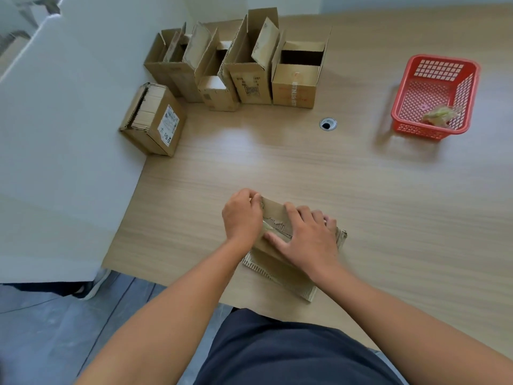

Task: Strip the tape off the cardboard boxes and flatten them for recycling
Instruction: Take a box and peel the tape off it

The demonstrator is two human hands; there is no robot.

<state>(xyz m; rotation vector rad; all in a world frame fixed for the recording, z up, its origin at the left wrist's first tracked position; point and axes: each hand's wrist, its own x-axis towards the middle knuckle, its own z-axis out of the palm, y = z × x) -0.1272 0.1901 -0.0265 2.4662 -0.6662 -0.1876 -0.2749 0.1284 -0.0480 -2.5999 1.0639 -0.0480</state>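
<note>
Brown boxes (238,70), red latticed basket (435,93)

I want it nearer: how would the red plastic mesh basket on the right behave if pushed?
The red plastic mesh basket probably slides easily and feels light: perforated walls, only a small crumpled pale wad inside. Its broad flat base on the smooth wooden table makes tipping unlikely.

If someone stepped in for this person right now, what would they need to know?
Left hand grips the far-left end of the near box, which lies low at the table's near edge. Right hand presses flat on it.
A strip of tape is still stuck on it between the hands.
Done: a tape wad lies in the red basket.
Left: finish this box, then the row of open boxes and the labelled box, none flattened.
</note>
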